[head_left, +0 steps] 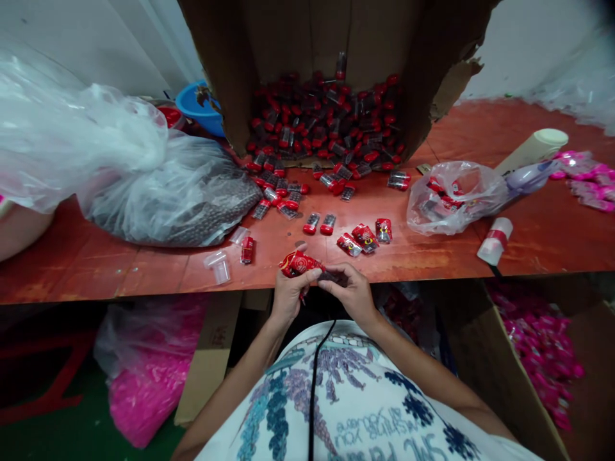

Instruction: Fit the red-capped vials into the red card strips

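At the table's front edge, my left hand (pixel 287 296) is closed on a red printed wrapper (pixel 300 262), thumb on top. My right hand (pixel 354 293) meets it from the other side, its fingers pinched around something small and dark at the wrapper's right end; its kind is partly hidden. Just beyond lie two small clear bottles with red caps and dark contents, one of them a red-capped bottle (pixel 328 224). To their right are several red printed packets (pixel 365 238). A red-wrapped piece (pixel 246 250) and empty clear plastic cups (pixel 220 267) lie left of my hands.
A torn cardboard box (pixel 413 83) on its side spills many red-capped bottles onto the red table (pixel 158 275). A plastic bag of dark beads (pixel 192 198) sits left, near a blue basin (pixel 195 102). Right are a clear bag (pixel 456 198) and a white roll (pixel 496 241); pink packets (pixel 533 346) fill a box below.
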The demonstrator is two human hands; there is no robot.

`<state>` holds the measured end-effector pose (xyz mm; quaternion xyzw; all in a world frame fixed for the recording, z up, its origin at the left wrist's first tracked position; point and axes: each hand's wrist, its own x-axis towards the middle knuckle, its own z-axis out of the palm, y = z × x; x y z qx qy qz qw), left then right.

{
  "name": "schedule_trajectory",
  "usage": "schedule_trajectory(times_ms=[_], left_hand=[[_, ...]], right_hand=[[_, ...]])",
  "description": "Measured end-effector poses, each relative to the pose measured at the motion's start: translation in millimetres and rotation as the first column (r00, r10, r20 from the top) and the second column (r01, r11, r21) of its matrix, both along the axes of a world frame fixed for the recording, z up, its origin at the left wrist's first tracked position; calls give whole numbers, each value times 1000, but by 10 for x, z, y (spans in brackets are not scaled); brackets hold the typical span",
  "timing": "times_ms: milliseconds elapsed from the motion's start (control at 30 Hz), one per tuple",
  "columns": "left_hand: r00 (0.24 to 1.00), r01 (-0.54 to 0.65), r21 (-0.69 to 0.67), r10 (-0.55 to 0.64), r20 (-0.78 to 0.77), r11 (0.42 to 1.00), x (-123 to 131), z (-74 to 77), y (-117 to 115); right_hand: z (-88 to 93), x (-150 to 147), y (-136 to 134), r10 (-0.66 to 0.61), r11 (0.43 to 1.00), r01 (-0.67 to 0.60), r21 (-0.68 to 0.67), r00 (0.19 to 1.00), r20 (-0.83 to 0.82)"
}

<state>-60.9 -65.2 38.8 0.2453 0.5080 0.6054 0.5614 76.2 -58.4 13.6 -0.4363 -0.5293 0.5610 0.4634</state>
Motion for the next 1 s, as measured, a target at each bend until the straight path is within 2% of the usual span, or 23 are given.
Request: schedule_trajectory(times_ms=[133, 300, 367, 533, 600, 667, 800, 900, 1000], left_hand=[[994, 98, 23, -98, 37, 995, -74, 20, 3], [990, 137, 51, -139, 32, 989, -126, 7, 25], [994, 109, 64, -109, 3, 992, -114, 6, 37], [997, -13, 49, 16, -75, 999, -25, 20, 70], [995, -43, 37, 47, -91, 998, 8, 31, 80], [994, -44, 27, 47, -97, 999, 36, 45, 82], [996, -7, -27, 5, -85, 1000, 97, 67, 54], [997, 24, -74, -29, -65, 997, 141, 46, 27], [998, 33, -64, -36, -55, 997, 147, -4, 21]], right_hand=[[19, -13, 0, 18, 989, -37, -140, 991, -130], [68, -8, 14, 25, 977, -62, -202, 983, -183], [70, 3, 26, 39, 982, -65, -176, 988, -148], [39, 22, 51, -23, 994, 15, 106, 997, 76], [22, 16, 45, -41, 988, 21, 155, 991, 126], [2, 6, 34, -50, 991, 34, 128, 992, 119], [-42, -1, 29, -41, 998, 40, -44, 999, -30], [-62, 15, 47, -37, 999, 36, -37, 999, -37], [-80, 46, 90, -17, 1000, 17, -23, 1000, -19]])
